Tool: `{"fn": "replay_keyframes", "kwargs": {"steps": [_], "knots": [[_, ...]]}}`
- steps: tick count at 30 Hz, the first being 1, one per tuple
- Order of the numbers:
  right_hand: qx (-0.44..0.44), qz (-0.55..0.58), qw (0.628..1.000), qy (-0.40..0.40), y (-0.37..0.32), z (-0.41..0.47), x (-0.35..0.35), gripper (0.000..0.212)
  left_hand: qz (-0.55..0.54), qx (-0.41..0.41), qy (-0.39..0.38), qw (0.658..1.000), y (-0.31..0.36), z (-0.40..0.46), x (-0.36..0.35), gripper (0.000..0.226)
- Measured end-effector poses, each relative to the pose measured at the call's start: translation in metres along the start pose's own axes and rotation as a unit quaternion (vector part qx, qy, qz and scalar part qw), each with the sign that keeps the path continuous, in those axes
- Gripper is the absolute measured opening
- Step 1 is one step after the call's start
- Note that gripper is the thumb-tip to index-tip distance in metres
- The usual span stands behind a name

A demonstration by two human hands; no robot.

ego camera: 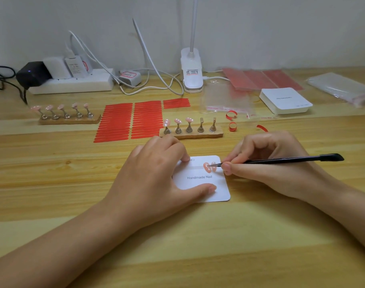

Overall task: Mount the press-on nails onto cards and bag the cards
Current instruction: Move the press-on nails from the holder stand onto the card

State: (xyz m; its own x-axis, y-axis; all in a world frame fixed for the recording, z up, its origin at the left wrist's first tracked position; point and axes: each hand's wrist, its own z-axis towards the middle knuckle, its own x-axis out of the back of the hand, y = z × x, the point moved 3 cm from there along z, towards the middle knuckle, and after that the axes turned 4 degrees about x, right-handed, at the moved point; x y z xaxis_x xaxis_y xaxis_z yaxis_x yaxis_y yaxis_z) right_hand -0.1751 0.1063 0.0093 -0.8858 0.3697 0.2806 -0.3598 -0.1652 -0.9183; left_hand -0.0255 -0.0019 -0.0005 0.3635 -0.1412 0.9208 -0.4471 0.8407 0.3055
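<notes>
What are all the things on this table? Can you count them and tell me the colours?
card: 1, white, front middle, printed "Handmade Nail"
nails on the card: 2, pink, near its top edge
tweezers: 1, black, tip at the nails
near nail stand: 1, wooden, behind the card; 3 pink nails, 2 bare pegs
far nail stand: 1, wooden, left; 5 pink nails
tape strips: many, red, between the stands
peeled backings: 3, red, curled, right of the near stand
card stack: 1, white, back right
clear bags: several, back right
lamp: 1, white, back
power strip: 1, white, back left
left hand: presses the card
right hand: holds the tweezers
</notes>
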Motion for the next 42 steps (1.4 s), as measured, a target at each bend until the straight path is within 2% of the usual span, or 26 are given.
{"fn": "replay_keyframes", "kwargs": {"steps": [4, 8, 11, 15, 20, 25, 27, 29, 33, 35, 38, 42], "knots": [[0.002, -0.005, 1.000, -0.003, 0.001, 0.000, 0.000, 0.012, 0.009, -0.007, -0.001, 1.000, 0.000, 0.000, 0.001, 0.063], [-0.008, -0.010, 1.000, 0.002, 0.001, 0.001, 0.001, 0.016, -0.027, -0.024, -0.021, 0.999, -0.005, 0.000, 0.005, 0.057], [-0.018, 0.024, 0.998, 0.052, 0.001, 0.002, 0.007, 0.012, -0.022, -0.036, -0.041, 0.998, -0.008, 0.000, 0.007, 0.056], [-0.039, 0.068, 0.992, 0.096, 0.004, 0.003, 0.012, 0.009, -0.020, -0.030, -0.032, 0.999, -0.006, 0.000, 0.007, 0.057], [-0.059, 0.089, 0.988, 0.114, 0.006, 0.003, 0.014, 0.016, 0.014, -0.042, -0.019, 0.999, -0.002, 0.002, 0.006, 0.060], [-0.072, 0.146, 0.977, 0.135, 0.007, 0.005, 0.017, 0.030, -0.062, -0.042, -0.018, 0.997, -0.008, 0.009, 0.015, 0.049], [-0.078, 0.193, 0.965, 0.162, 0.007, 0.006, 0.019, 0.036, -0.091, -0.048, 0.000, 0.995, -0.013, 0.012, 0.020, 0.044], [-0.088, 0.219, 0.953, 0.192, 0.005, 0.008, 0.021, 0.030, -0.119, -0.050, 0.034, 0.991, -0.016, 0.017, 0.026, 0.032], [-0.098, 0.187, 0.951, 0.228, 0.000, 0.011, 0.022, 0.034, -0.145, -0.027, 0.111, 0.983, -0.013, 0.027, 0.037, 0.023], [-0.087, 0.152, 0.957, 0.229, -0.003, 0.011, 0.022, 0.035, -0.125, -0.041, 0.132, 0.982, -0.002, 0.020, 0.038, 0.022], [-0.071, 0.118, 0.965, 0.223, -0.005, 0.012, 0.025, 0.036, -0.030, -0.069, 0.092, 0.993, 0.016, -0.003, 0.026, 0.042], [-0.056, 0.119, 0.971, 0.200, -0.006, 0.018, 0.027, 0.029, 0.075, -0.006, -0.013, 0.997, 0.024, -0.014, 0.008, 0.073]]}}
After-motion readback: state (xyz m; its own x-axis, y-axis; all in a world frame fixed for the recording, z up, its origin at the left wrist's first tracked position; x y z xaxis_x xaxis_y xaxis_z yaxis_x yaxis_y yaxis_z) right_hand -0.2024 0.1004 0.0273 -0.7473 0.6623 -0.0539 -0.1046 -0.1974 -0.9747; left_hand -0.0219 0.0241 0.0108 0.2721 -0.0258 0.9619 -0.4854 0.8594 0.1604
